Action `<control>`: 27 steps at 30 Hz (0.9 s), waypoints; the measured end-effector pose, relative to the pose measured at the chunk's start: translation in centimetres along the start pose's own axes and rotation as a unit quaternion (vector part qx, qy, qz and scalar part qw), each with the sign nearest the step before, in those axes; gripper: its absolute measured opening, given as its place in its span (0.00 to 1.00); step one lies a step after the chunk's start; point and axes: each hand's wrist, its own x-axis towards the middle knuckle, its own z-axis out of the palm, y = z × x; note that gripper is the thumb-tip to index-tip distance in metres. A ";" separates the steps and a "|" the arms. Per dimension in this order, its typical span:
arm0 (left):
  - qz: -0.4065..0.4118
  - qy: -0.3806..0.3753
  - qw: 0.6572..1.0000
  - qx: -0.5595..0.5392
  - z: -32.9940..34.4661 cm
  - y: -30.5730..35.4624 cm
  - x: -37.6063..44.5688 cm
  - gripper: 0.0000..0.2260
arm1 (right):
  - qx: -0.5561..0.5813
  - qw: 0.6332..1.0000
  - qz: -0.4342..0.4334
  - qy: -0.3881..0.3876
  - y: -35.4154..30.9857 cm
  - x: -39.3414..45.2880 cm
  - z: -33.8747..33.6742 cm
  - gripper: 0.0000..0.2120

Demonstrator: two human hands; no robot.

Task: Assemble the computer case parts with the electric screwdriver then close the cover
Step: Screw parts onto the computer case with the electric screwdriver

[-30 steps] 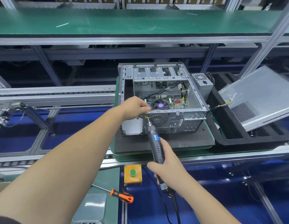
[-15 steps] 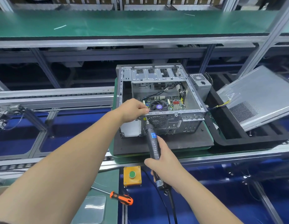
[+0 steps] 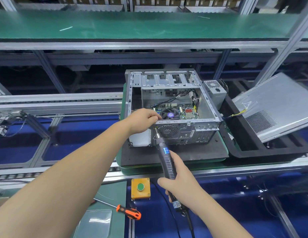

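The computer case (image 3: 172,109) lies open-side-up on a black foam pad (image 3: 175,152) on the conveyor worktop (image 3: 253,169), rear panel toward me. Its cover (image 3: 277,107) leans tilted in the black tray (image 3: 239,145) to the right, well apart and not yet fitted. My left hand (image 3: 142,120) is closed over the near top rail at the case's left rear corner. My right hand (image 3: 180,177) is wrapped around the electric screwdriver (image 3: 164,155), its long axis running up and away, tip against the rear panel just below the left hand's grip and beside the fan grille (image 3: 167,130). I judge a rear screw is being driven. Room right of the tool is open; the left hand crowds the bit.
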 end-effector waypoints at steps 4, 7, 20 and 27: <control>-0.016 0.005 1.000 0.005 0.0 0.1 -0.1 0.16 | 0.007 1.000 0.006 0.004 0.2 -0.1 -0.3 0.43; -0.027 -0.005 1.000 -0.012 -0.2 0.1 0.0 0.17 | 0.004 1.000 0.006 0.003 0.2 -0.1 -0.3 0.43; -0.071 0.343 0.925 -0.150 1.4 1.5 -4.1 0.12 | 0.014 0.999 -0.031 -0.001 -0.5 -0.5 -1.4 0.42; -0.293 0.094 0.825 -0.474 2.7 3.2 -5.7 0.19 | 0.007 0.998 -0.055 -0.009 -2.0 -0.1 -1.2 0.43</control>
